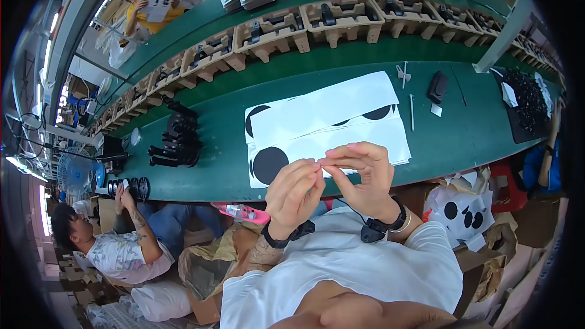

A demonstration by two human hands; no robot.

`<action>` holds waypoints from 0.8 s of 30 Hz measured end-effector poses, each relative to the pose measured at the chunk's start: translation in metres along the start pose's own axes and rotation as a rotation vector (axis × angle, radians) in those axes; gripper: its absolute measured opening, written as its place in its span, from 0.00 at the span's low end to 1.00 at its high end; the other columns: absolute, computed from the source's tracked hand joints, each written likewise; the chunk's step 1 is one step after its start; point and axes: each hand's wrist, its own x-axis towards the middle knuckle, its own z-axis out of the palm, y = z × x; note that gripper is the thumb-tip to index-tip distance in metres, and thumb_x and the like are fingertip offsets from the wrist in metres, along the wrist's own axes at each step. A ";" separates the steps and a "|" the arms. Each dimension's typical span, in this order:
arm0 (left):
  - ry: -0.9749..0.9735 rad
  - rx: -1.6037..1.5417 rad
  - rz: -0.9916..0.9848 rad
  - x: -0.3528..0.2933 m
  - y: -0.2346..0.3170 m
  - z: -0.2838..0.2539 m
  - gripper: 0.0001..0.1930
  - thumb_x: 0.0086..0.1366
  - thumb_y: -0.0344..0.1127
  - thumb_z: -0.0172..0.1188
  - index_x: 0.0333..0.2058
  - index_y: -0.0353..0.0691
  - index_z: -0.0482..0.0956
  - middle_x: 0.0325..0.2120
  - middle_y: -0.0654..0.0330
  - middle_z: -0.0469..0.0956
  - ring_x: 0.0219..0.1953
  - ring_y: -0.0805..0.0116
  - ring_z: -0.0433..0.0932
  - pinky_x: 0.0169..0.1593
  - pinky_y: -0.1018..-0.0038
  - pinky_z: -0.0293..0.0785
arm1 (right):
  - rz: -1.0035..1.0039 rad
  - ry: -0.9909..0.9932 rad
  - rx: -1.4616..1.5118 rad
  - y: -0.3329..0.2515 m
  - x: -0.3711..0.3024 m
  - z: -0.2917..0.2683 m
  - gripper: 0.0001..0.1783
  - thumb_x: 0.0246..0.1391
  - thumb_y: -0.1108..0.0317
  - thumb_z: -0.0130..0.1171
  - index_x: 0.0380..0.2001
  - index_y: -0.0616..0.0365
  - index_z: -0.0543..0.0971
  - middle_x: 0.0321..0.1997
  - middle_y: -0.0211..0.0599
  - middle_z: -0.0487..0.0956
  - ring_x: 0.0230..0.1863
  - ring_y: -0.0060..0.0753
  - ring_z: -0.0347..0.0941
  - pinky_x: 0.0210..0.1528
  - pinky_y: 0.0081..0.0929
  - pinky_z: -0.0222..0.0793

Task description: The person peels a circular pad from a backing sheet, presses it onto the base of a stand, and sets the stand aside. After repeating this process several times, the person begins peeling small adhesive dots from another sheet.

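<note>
My left hand (294, 192) and my right hand (369, 180) meet in front of me above the near edge of the green table. The fingertips of both are pinched together and touch or nearly touch. Whatever is between them is too small to make out. Beneath and beyond the hands lie white sticker sheets (323, 113), loosely stacked and overlapping. One large black round sticker (270, 166) shows fully beside my left hand; other black rounds are partly covered by the upper sheets. Each wrist wears a black band with a small device.
Moulded trays (341, 21) with black parts line the far side. Black parts (180, 137) stand clustered at left. A thin rod-like tool (412, 113) and black case (437, 87) lie right, before a mat of small pieces (529, 106). Co-workers (119, 237) are at left and across.
</note>
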 end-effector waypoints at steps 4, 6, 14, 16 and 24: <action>-0.022 0.038 -0.013 -0.002 -0.020 0.001 0.17 0.46 0.16 0.64 0.36 0.32 0.72 0.29 0.52 0.78 0.30 0.55 0.80 0.33 0.68 0.79 | -0.013 -0.054 -0.067 0.017 0.010 0.007 0.28 0.45 0.88 0.59 0.48 0.64 0.59 0.41 0.52 0.78 0.40 0.39 0.80 0.42 0.27 0.77; -0.036 0.057 -0.010 -0.004 -0.027 0.001 0.17 0.45 0.16 0.63 0.36 0.32 0.73 0.28 0.52 0.78 0.30 0.55 0.79 0.32 0.69 0.79 | -0.012 -0.072 -0.076 0.023 0.011 0.010 0.28 0.46 0.87 0.59 0.48 0.64 0.59 0.41 0.53 0.78 0.40 0.39 0.80 0.43 0.27 0.77; -0.060 0.086 -0.057 -0.010 -0.050 -0.003 0.16 0.45 0.16 0.63 0.36 0.31 0.73 0.27 0.51 0.77 0.28 0.55 0.79 0.30 0.69 0.78 | -0.017 -0.134 -0.142 0.043 0.017 0.026 0.28 0.46 0.87 0.59 0.49 0.64 0.60 0.42 0.55 0.78 0.41 0.40 0.80 0.43 0.27 0.77; -0.075 0.082 -0.084 -0.012 -0.051 -0.005 0.19 0.45 0.16 0.63 0.37 0.32 0.71 0.27 0.52 0.77 0.28 0.57 0.79 0.31 0.71 0.77 | -0.040 -0.143 -0.161 0.044 0.018 0.029 0.28 0.46 0.87 0.59 0.49 0.65 0.59 0.42 0.55 0.78 0.41 0.40 0.80 0.43 0.27 0.77; -0.090 0.032 -0.188 -0.025 -0.058 -0.008 0.27 0.45 0.16 0.64 0.43 0.37 0.61 0.28 0.53 0.77 0.26 0.63 0.77 0.30 0.75 0.75 | -0.083 -0.180 -0.191 0.046 0.014 0.037 0.28 0.46 0.88 0.58 0.50 0.65 0.60 0.42 0.55 0.78 0.41 0.42 0.80 0.43 0.28 0.77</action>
